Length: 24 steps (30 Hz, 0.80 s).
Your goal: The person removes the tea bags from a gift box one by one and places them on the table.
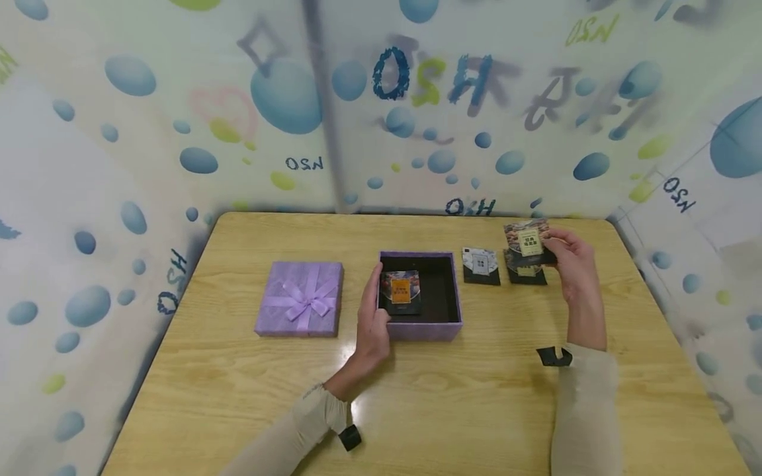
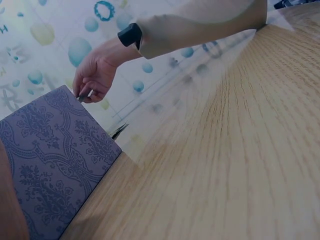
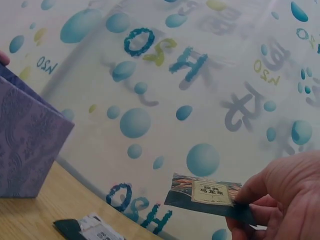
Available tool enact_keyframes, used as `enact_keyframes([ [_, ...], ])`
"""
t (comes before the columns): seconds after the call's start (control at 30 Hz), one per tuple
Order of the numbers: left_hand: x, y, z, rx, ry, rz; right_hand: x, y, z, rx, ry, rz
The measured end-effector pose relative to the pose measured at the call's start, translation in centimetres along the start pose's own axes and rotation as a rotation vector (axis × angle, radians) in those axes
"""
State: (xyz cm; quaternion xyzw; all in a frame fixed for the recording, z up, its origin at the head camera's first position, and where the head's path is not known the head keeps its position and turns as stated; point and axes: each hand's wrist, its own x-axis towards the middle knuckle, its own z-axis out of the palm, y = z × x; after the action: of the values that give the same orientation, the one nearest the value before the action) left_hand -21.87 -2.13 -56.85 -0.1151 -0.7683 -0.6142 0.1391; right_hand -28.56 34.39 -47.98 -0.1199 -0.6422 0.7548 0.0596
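Note:
A purple gift box stands without its lid on the table, its dark inside showing. My left hand holds its left wall, fingers along the outside and thumb at the front corner. Inside, at the left, lies a tea packet with an orange label. My right hand pinches the right edge of a dark tea packet with a pale yellow label, raised above the table. Partly hidden beneath it lies another dark packet. A packet with a silver-white label lies between that one and the box.
The purple box lid, tied with a lilac ribbon bow, lies left of the box. Pale wall sheeting with blue bubbles and lettering surrounds the back and sides of the wooden table.

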Motion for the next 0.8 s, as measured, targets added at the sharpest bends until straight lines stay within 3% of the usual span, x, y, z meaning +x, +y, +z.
enact_keyframes([
  [0.4, 0.1, 0.3, 0.1, -0.014, 0.022, 0.009, 0.7, 0.2, -1.4, 0.011, 0.069, 0.052],
  [0.67, -0.2, 0.1, 0.0, 0.000, 0.007, 0.009, 0.9, 1.1, -2.5, -0.082, 0.128, 0.118],
  [0.8, -0.1, 0.2, 0.0, -0.005, 0.011, 0.015, 1.1, 1.5, -3.0, -0.044, 0.161, 0.126],
])
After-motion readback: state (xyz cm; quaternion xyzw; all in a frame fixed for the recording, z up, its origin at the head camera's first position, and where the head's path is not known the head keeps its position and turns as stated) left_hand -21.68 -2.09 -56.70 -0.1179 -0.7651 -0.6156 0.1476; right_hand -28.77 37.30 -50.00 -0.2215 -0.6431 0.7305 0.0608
